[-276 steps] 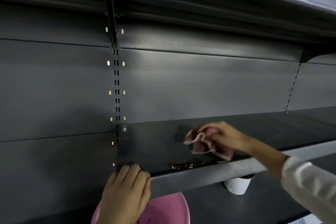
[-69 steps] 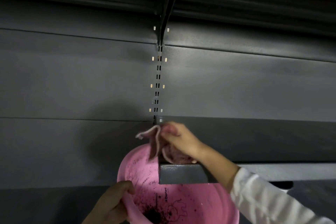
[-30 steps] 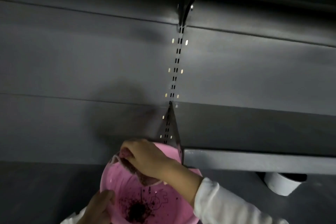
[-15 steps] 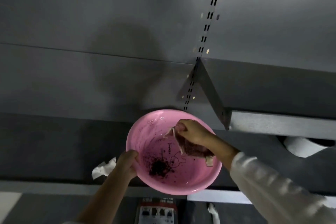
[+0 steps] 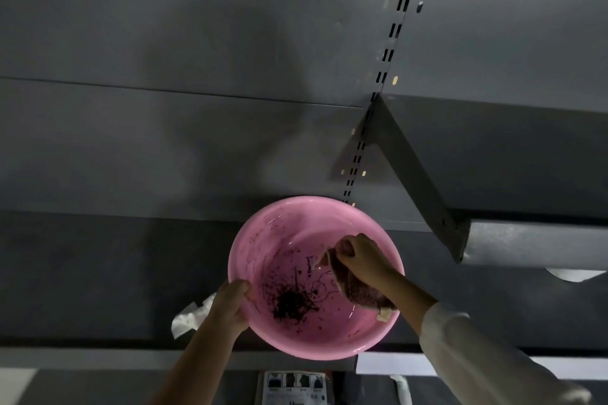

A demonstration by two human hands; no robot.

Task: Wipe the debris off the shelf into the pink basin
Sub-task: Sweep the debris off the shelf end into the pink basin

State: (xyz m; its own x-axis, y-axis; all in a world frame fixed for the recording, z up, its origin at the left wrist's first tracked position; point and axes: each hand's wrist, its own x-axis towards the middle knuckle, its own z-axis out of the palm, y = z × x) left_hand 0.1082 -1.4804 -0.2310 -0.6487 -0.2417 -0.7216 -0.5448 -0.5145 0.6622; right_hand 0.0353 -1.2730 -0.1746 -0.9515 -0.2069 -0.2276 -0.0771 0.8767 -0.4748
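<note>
The pink basin (image 5: 263,240) hangs in the air below and left of the grey shelf (image 5: 533,243). My left hand (image 5: 230,304) grips its left rim. A dark pile of debris (image 5: 291,302) lies in the bottom of the basin, with specks scattered around it. My right hand (image 5: 360,258) is inside the basin on the right, shut on a pinkish cloth (image 5: 357,291) that droops down toward the right rim. The shelf's top surface is out of sight from this angle.
A slotted upright (image 5: 388,52) runs down the grey back panel to the shelf's left bracket (image 5: 418,174). A crumpled white paper (image 5: 190,316) lies on the lower shelf by my left hand. A white cup (image 5: 575,274) sits under the shelf at right. A printed sheet (image 5: 292,388) lies below.
My right hand carried the cloth off the shelf's left end down into the basin. The basin has come lower and away from the shelf, and my view has tilted down.
</note>
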